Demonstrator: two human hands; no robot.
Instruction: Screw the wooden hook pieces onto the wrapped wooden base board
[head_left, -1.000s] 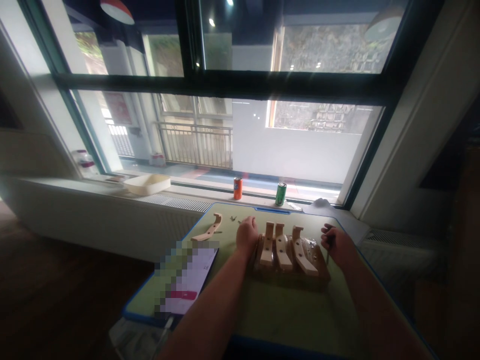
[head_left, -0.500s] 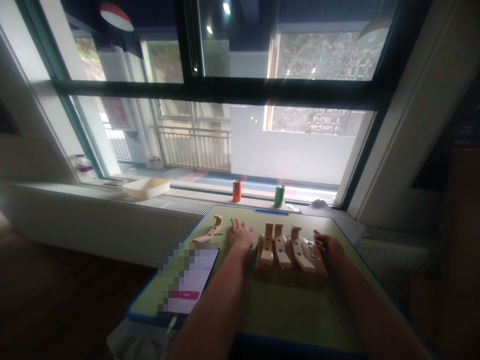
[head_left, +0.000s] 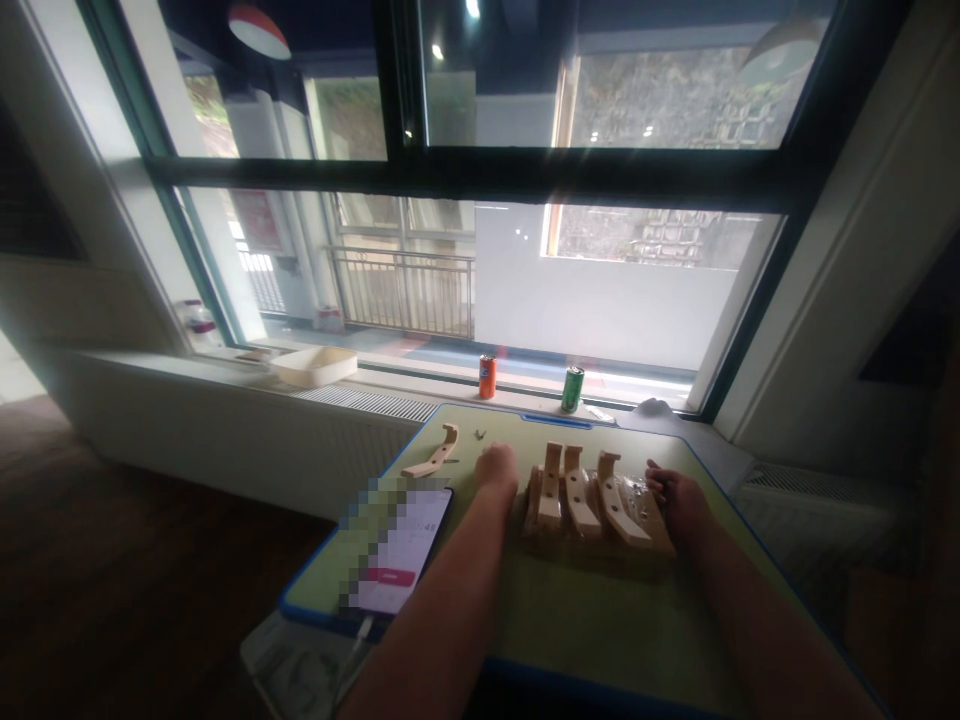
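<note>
My left hand (head_left: 497, 468) is closed over the table, left of the wooden pieces; whatever its fingers hold, if anything, is hidden. Just beyond it lie a few tiny metal parts (head_left: 480, 434), too small to name. At the right end of a plastic-wrapped brown package (head_left: 534, 515), my right hand (head_left: 676, 497) is curled, its fingertips bunched; I cannot make out what is in them. Three curved wooden pieces with holes, one a wooden hook (head_left: 613, 497), lean on the package. Another wooden hook (head_left: 433, 461) lies at the far left beside a thin metal piece (head_left: 451, 461).
A phone (head_left: 405, 550) with a cable lies at the left of the blue-edged green table (head_left: 570, 625). On the windowsill stand an orange can (head_left: 487, 377), a green can (head_left: 573, 389) and a pale tray (head_left: 315, 367). Grey cloth (head_left: 675, 425) lies behind the table's right corner.
My left hand has drawn back from the tiny metal parts and its spread fingers have closed. My right hand stays by the package. The whole view has shifted slightly.
</note>
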